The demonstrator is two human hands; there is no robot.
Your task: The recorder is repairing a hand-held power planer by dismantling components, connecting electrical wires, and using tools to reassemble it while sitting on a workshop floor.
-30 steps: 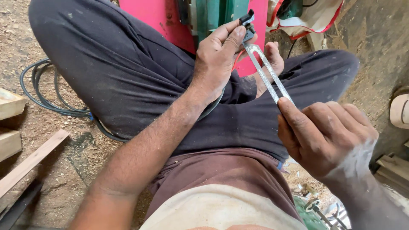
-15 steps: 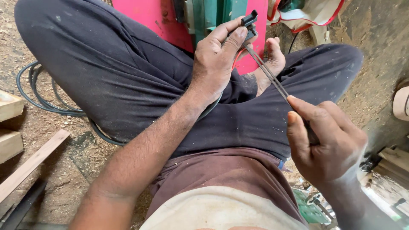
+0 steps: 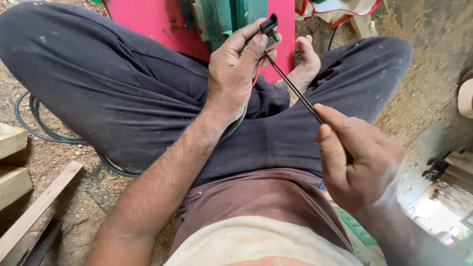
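- The left hand (image 3: 234,74) is pinching a small black part (image 3: 269,23) at its fingertips; its grip is closed tight around the lower portion of that part, above the lap.
- The right hand (image 3: 362,160) is clenching the near end of a thin dark metal rod (image 3: 295,92); its grip is fully curled around it, with the thumb pressing along the top.
- The rod is running diagonally from the right hand up to the black part, where its far end is meeting the left fingertips.
- The person is sitting cross-legged in dark trousers (image 3: 123,98), with a bare foot (image 3: 305,66) showing just beyond the rod.
- A red and green machine (image 3: 221,19) is standing right behind the hands.
- A black cable (image 3: 29,123) is curling over the sawdust-covered floor (image 3: 74,197), near wooden boards (image 3: 15,162) at the left.
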